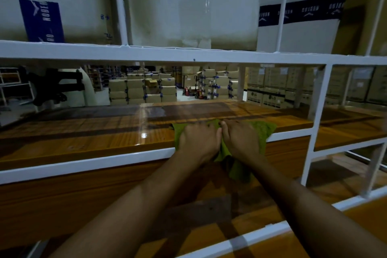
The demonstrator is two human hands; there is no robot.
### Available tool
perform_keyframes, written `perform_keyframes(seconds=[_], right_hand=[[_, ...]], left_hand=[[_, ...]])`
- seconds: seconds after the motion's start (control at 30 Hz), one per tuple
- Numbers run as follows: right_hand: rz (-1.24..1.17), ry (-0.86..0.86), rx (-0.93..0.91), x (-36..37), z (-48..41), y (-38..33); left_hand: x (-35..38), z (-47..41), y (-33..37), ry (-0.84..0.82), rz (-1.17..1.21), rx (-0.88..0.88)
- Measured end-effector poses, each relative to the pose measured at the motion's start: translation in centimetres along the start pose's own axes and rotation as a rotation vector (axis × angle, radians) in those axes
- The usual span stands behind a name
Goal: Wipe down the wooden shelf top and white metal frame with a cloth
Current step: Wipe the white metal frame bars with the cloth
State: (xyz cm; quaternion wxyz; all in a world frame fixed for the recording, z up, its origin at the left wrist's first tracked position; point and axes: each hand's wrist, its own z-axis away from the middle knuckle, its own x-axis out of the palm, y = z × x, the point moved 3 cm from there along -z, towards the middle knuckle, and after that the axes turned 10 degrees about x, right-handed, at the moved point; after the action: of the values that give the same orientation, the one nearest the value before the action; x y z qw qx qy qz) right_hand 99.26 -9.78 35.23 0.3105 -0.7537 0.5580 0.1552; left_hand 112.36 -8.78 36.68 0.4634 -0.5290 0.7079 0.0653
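Observation:
A green cloth point(264, 130) lies on the glossy wooden shelf top point(88, 132) and hangs over its front white metal rail point(83, 165). My left hand point(198, 140) and my right hand point(241, 139) lie side by side on the cloth, thumbs touching, both pressing it down onto the wood near the front edge. The fingers reach forward over the cloth; their tips are partly sunk in its folds. A white metal upright point(318, 111) stands just right of the cloth.
Large white boxes point(188, 6) fill the shelf above, resting on a white crossbar point(167, 54). Through the gap, stacked cardboard boxes point(142, 90) stand on a warehouse floor. A lower wooden shelf point(62, 205) sits beneath my arms.

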Motion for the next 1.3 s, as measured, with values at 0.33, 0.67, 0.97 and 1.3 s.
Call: perform_keyframes(seconds=[0.33,0.67,0.97,1.3], right_hand=[[0.037,0.085,-0.032,1.9,5.8,0.6],[0.106,0.039,-0.107,-0.1,2.3,5.1],[-0.031,0.089,0.019,-2.5,-1.2,12.3],[-0.116,0.115,0.094,-3.5,-4.2,21.0]], left_hand=[[3.4,5.0,1.0,0.271,-0.07,0.11],[1.8,-0.1,3.4,0.124,-0.008,0.147],[1.7,-7.6,9.1,0.014,0.037,0.116],[1.6,-14.2,15.1,-0.037,0.088,0.151]])
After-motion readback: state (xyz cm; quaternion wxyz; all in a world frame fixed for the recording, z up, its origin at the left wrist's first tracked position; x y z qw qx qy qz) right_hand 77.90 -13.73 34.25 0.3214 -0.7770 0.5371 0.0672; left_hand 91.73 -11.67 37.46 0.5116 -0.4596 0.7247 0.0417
